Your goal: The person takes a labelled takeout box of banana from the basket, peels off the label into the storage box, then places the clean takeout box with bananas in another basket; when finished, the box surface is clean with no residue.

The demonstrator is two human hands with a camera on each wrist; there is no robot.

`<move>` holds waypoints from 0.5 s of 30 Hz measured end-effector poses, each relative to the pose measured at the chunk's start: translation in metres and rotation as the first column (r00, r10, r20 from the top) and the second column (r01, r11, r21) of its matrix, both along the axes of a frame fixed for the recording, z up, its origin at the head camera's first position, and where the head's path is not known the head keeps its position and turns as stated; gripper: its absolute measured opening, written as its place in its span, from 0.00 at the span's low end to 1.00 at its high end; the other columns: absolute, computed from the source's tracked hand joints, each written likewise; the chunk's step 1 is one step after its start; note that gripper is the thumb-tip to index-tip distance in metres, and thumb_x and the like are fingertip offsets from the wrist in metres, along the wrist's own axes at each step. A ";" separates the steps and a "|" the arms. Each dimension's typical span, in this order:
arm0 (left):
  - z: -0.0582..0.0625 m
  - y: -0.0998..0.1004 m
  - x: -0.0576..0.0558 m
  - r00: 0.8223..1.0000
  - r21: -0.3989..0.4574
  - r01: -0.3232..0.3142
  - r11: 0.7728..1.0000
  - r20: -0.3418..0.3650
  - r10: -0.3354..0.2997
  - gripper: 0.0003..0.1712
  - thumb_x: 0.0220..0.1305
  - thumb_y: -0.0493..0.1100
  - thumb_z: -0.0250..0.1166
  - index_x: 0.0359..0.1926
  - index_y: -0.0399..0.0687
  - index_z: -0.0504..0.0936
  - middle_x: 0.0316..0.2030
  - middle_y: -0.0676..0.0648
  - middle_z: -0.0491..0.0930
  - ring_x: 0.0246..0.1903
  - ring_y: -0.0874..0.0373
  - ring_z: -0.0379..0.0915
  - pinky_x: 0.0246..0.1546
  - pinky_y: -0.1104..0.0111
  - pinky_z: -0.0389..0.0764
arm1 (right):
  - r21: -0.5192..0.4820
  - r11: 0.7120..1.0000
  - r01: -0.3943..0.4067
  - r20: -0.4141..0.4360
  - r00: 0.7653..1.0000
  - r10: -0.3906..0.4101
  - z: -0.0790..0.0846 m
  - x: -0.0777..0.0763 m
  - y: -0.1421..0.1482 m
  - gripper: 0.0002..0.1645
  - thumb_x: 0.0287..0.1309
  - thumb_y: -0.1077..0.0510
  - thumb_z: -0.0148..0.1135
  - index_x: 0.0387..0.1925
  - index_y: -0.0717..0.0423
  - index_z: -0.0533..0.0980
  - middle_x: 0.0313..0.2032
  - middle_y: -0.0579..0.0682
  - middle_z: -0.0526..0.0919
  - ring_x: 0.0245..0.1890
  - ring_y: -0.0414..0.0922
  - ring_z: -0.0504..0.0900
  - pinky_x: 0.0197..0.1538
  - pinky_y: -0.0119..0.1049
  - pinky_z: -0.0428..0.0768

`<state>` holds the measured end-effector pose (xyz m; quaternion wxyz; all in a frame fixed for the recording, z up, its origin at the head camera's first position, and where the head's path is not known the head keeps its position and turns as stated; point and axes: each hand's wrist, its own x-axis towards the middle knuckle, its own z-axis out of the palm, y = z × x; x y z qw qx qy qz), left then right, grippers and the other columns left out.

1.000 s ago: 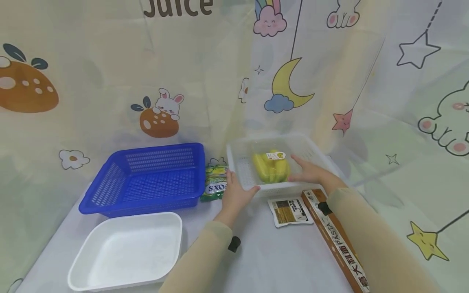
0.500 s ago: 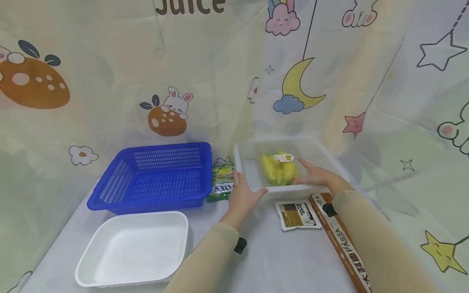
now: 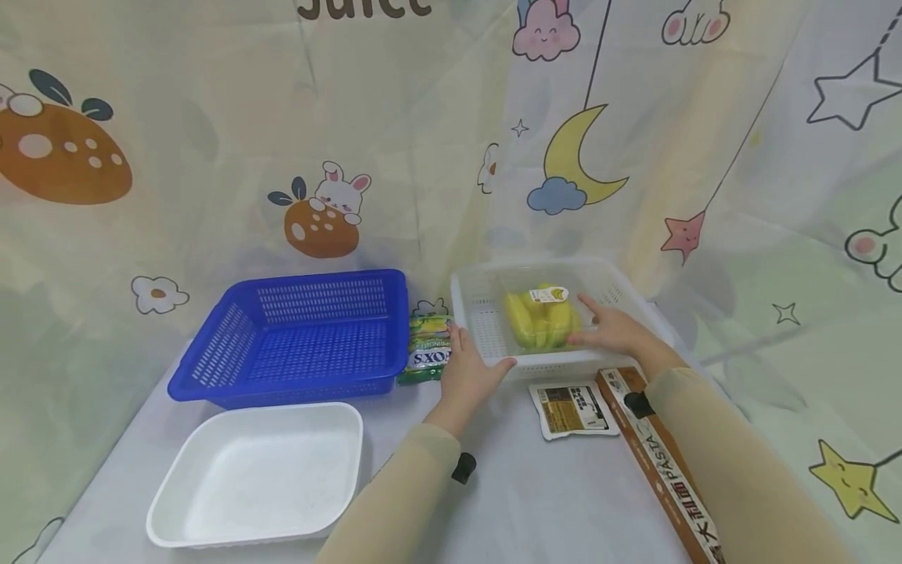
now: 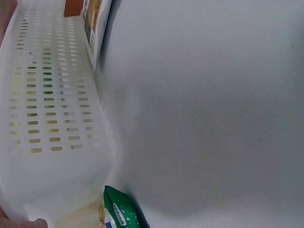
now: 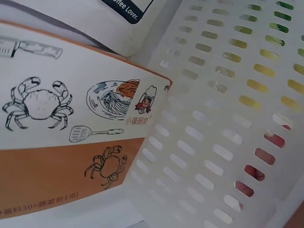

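Note:
A white perforated plastic basket [image 3: 493,362] stands at the right of the table, holding a clear-wrapped pack of yellow bananas [image 3: 541,323] with a white label. My left hand [image 3: 468,384] rests at the basket's front left corner, fingers along the left wall and thumb spread toward the front rim. Reaching over the front right rim, my right hand [image 3: 609,333] has its fingertips right at the pack's right side, thumb and index spread apart. Through the slots in the right wrist view, yellow from the bananas shows beside reddish patches.
Left of the basket lie a green FOX'S candy bag [image 3: 428,352] and an open blue basket [image 3: 303,345]. A shallow white tray [image 3: 257,478] stands in front of that. A small brown-and-white pouch [image 3: 572,410] and a long pasta box [image 3: 662,462] lie before the white basket.
The head view has shifted, moving the scene rightward. Both hands keep their places at the white basket. The banana pack sits slightly farther right in it.

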<state>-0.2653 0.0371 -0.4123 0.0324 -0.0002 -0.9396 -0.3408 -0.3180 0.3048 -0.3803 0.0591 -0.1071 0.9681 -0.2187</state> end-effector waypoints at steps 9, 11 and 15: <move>-0.002 -0.001 0.001 1.000 -0.020 0.000 1.000 0.008 0.000 0.64 0.45 0.73 0.59 0.70 0.38 0.43 0.71 0.41 0.36 0.57 0.40 0.65 0.53 0.53 0.73 | -0.032 0.999 0.038 -0.001 0.999 -0.038 0.024 0.008 0.003 0.60 0.49 0.34 0.59 0.71 0.53 0.37 0.60 0.74 0.61 0.58 0.68 0.64 0.53 0.63 0.68; 0.000 -0.001 -0.001 1.000 -0.018 0.000 1.000 0.006 0.000 0.64 0.45 0.73 0.59 0.70 0.38 0.43 0.71 0.41 0.36 0.57 0.40 0.66 0.52 0.53 0.74 | -0.020 0.999 0.041 -0.019 0.999 -0.041 0.032 0.008 0.003 0.60 0.49 0.34 0.59 0.71 0.52 0.38 0.60 0.73 0.62 0.58 0.68 0.64 0.53 0.64 0.67; 0.004 -0.002 -0.001 1.000 -0.021 0.007 1.000 0.015 -0.007 0.64 0.45 0.72 0.60 0.70 0.38 0.44 0.71 0.41 0.37 0.57 0.41 0.66 0.50 0.53 0.74 | -0.006 0.999 0.033 -0.036 0.999 -0.033 0.042 0.012 0.003 0.59 0.50 0.35 0.59 0.71 0.52 0.38 0.60 0.72 0.62 0.58 0.67 0.64 0.53 0.66 0.65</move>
